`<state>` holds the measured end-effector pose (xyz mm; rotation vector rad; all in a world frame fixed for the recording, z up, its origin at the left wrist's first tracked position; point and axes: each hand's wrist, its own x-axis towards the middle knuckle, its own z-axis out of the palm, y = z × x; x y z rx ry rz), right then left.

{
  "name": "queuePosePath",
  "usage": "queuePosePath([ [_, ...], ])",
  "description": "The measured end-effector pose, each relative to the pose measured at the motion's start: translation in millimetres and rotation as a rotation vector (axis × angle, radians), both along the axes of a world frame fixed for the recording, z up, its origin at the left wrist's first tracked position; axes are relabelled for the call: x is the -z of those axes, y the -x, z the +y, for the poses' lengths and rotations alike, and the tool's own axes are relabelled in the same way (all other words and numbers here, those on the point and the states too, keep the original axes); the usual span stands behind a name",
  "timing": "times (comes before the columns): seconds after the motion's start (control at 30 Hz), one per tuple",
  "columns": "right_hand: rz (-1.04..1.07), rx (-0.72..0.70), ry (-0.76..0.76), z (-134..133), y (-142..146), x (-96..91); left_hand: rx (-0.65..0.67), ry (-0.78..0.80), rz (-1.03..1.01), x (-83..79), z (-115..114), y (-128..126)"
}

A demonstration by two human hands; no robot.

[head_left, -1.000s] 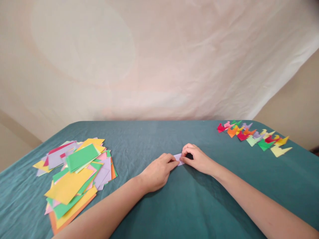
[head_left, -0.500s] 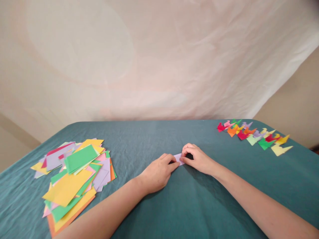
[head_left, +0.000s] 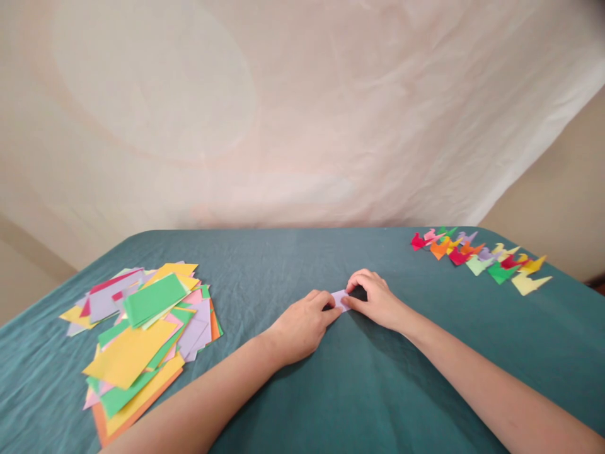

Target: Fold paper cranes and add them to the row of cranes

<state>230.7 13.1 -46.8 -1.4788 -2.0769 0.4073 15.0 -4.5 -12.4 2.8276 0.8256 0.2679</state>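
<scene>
Bare hands [head_left: 301, 326], bare slender forearms [head_left: 212, 386] tapering toward wrists [head_left: 270, 345].

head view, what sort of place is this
Probably an indoor paper-craft spot: a cloth-covered table, a pile of coloured paper at left, and small bird-like paper figures at right.

No text, label, brand mark, number or sign is legible on any surface within the field of the head camera.
</scene>
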Motion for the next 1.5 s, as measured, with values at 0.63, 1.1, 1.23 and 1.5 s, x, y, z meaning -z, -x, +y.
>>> queuePosePath([
  [0.63,-0.138,0.249,0.062,3,0,1.6,0.025,-0.114,0.121,-5.5,-3,-1],
  [1.1,-0.125,0.199,-0.015,4,-7,12.6,0.047,-0.152,0.093,-0.4,-1,0],
  [1.23,-0.057,0.157,-0.05,1,-8,11.0,0.039,-0.157,0.095,-0.2,-1,0],
  [1.5,0.055,-0.007,-0.029,-6,-7,-2.0,0.039,-0.161,0.081,1.3,-2,1],
])
